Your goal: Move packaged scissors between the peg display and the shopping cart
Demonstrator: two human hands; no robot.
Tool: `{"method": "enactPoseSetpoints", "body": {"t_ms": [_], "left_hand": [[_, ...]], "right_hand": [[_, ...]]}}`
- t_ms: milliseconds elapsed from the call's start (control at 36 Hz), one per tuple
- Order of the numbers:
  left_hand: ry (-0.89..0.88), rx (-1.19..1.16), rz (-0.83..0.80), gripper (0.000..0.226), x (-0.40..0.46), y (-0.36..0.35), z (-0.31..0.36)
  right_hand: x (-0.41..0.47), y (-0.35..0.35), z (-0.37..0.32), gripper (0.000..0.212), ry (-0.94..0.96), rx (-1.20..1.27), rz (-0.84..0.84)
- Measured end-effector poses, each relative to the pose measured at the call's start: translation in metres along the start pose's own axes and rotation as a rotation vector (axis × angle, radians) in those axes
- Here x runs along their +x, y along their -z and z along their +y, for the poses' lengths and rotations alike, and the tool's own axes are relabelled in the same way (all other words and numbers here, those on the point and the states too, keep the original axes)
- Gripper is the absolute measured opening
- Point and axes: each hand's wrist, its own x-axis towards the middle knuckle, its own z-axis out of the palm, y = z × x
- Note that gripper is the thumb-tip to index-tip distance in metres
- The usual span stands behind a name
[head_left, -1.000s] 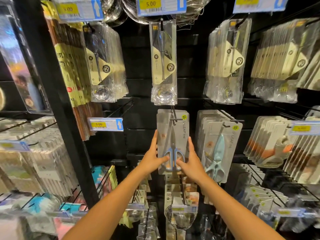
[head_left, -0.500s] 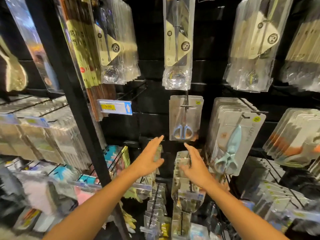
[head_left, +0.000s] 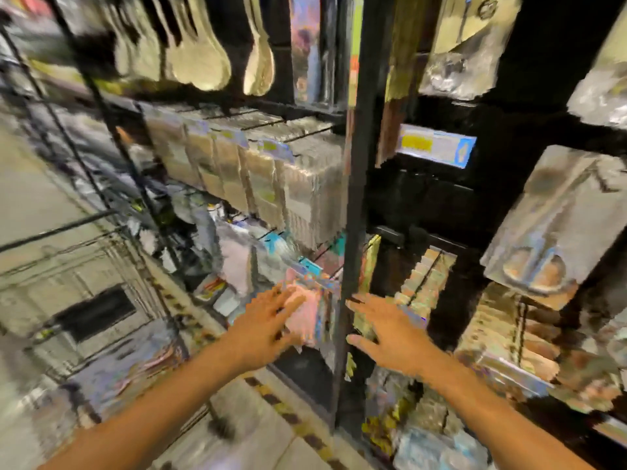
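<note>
Scissors pack (head_left: 539,232) hangs on the display at far right, well apart from both hands. Left hand (head_left: 261,330) w/ fingers spread, holds nothing; right hand (head_left: 390,337) also spread, empty, just past the black post (head_left: 356,198). View is blurred. Prob. between packs: next move needs turning to the cart, not in view.

Both hands, left hand (head_left: 268,327) and right hand (head_left: 390,334), have released the scissors pack and dropped lower.

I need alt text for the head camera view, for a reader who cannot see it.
Both hands, left hand and right hand, reach forward open and empty toward a blurred peg display of hanging packaged goods. A packaged scissors hangs at right.
</note>
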Motion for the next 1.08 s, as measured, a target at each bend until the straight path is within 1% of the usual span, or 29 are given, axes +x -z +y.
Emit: {"method": "enactPoseSetpoints", "body": {"t_ms": [56, 111, 167, 194, 250, 306, 333, 361, 444, 472, 500, 528, 583, 611, 667, 694, 722, 778, 806, 833, 861, 917, 944, 972, 1000, 1083], "left_hand": [[0.083, 0.002, 0.002, 0.084, -0.035, -0.006, -0.028], [0.147, -0.008, 0.018, 0.090, -0.069, -0.009, -0.054], [0.218, -0.037, 0.008, 0.089, -0.104, -0.011, -0.078], [0.255, -0.048, -0.001, 0.087, -0.122, -0.013, -0.089], [0.326, -0.053, -0.026, 0.088, -0.159, -0.015, -0.111], [0.388, -0.065, -0.014, 0.091, -0.193, -0.020, -0.138], [0.434, -0.090, -0.037, 0.095, -0.209, -0.025, -0.152], [0.475, -0.113, -0.057, 0.099, -0.225, -0.029, -0.166], [0.583, -0.158, -0.058, 0.109, -0.273, -0.045, -0.202], [0.612, -0.154, -0.064, 0.113, -0.288, -0.049, -0.213], [0.639, -0.154, -0.081, 0.113, -0.302, -0.050, -0.222], [0.662, -0.149, -0.075, 0.106, -0.316, -0.049, -0.228], [0.709, -0.126, -0.016, 0.083, -0.338, -0.053, -0.238], [0.740, -0.109, 0.018, 0.073, -0.348, -0.056, -0.244], [0.788, -0.095, 0.023, 0.062, -0.365, -0.063, -0.255], [0.796, -0.077, 0.021, 0.059, -0.372, -0.068, -0.259], [0.800, -0.065, 0.033, 0.059, -0.378, -0.070, -0.263], [0.835, -0.151, 0.015, 0.064, -0.383, -0.076, -0.273], [0.863, -0.201, -0.030, 0.068, -0.384, -0.077, -0.278], [0.892, -0.222, -0.067, 0.073, -0.385, -0.079, -0.283], [0.904, -0.218, -0.073, 0.083, -0.384, -0.082, -0.289], [0.901, -0.214, -0.112, 0.114, -0.378, -0.084, -0.301], [0.904, -0.222, -0.130, 0.124, -0.375, -0.086, -0.308], [0.906, -0.222, -0.137, 0.127, -0.371, -0.087, -0.317], [0.910, -0.216, -0.139, 0.125, -0.367, -0.088, -0.325], [0.911, -0.207, -0.153, 0.105, -0.348, -0.090, -0.352]], "right_hand": [[0.018, -0.017, -0.028, 0.089, 0.043, -0.050, -0.082], [0.035, -0.035, -0.058, 0.095, 0.063, -0.032, -0.147], [0.052, -0.053, -0.091, 0.110, 0.094, -0.014, -0.189], [0.061, -0.061, -0.108, 0.112, 0.099, -0.018, -0.210], [0.079, -0.080, -0.140, 0.107, 0.093, -0.018, -0.282], [0.096, -0.099, -0.171, 0.105, 0.095, -0.001, -0.355], [0.104, -0.108, -0.186, 0.106, 0.106, -0.013, -0.379], [0.113, -0.117, -0.200, 0.108, 0.123, -0.023, -0.397], [0.136, -0.142, -0.241, 0.127, 0.171, -0.045, -0.457], [0.143, -0.149, -0.254, 0.130, 0.176, -0.052, -0.476], [0.150, -0.156, -0.266, 0.129, 0.182, -0.056, -0.486], [0.157, -0.164, -0.276, 0.126, 0.183, -0.060, -0.502], [0.170, -0.178, -0.297, 0.111, 0.192, -0.089, -0.537], [0.177, -0.186, -0.305, 0.107, 0.205, -0.099, -0.544], [0.192, -0.202, -0.316, 0.122, 0.237, -0.091, -0.552], [0.198, -0.209, -0.322, 0.126, 0.251, -0.096, -0.546], [0.204, -0.215, -0.329, 0.120, 0.252, -0.094, -0.541], [0.217, -0.224, -0.345, 0.085, 0.258, -0.096, -0.554], [0.225, -0.231, -0.349, 0.074, 0.264, -0.108, -0.557], [0.234, -0.237, -0.352, 0.071, 0.264, -0.124, -0.557], [0.243, -0.242, -0.355, 0.071, 0.262, -0.132, -0.565], [0.263, -0.254, -0.357, 0.078, 0.280, -0.132, -0.568], [0.274, -0.263, -0.356, 0.077, 0.274, -0.128, -0.578], [0.286, -0.272, -0.354, 0.075, 0.267, -0.123, -0.588], [0.298, -0.280, -0.352, 0.073, 0.271, -0.120, -0.591], [0.334, -0.292, -0.357, 0.069, 0.302, -0.099, -0.607]]}}
